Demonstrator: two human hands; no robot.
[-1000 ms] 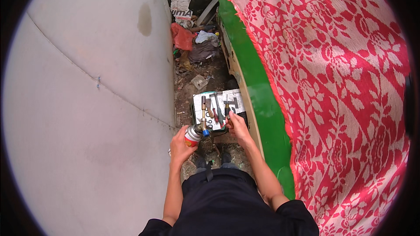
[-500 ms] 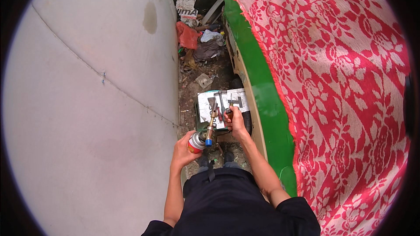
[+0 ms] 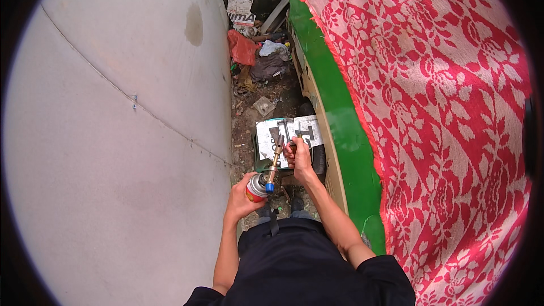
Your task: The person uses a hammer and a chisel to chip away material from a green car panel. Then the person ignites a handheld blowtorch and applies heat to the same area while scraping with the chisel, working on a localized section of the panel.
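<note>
Since a second ago the brass-coloured metal torch tube (image 3: pixel 275 161) has gone from near upright to leaning right, its upper end now near the right hand (image 3: pixel 302 157); my whole view has shifted slightly too. Biggest first: on my feed a broad, smooth pale grey surface (image 3: pixel 130 181) fills the left, crossed by a thin dark curving line. A red-and-pale-pink floral woven cloth (image 3: pixel 447 113) covers most of the right. Along its inner edge runs a glossy green painted panel (image 3: pixel 351 136), with a narrow cream strip (image 3: pixel 330 167) on its inner side. In the gap, a white flat board with dark printing (image 3: pixel 264 130) lies beyond the person's shoes (image 3: pixel 297 203); farther up sits a crumpled red plastic bag (image 3: pixel 242 47) among litter. The left hand (image 3: pixel 242 197) is wrapped round a red-and-silver metal canister (image 3: pixel 256 189), held tilted, just short of the board in my view; the torch tube is fixed to its top. The right hand has its fingers curled round a slim dark-handled tool with a thin tip (image 3: pixel 300 130), tip pointing away, over the board. A dark metal bar-shaped tool (image 3: pixel 287 128) lies on the board, partly behind that hand. Smallest: a round blue knob (image 3: pixel 270 187) at the torch tube's near end.
</note>
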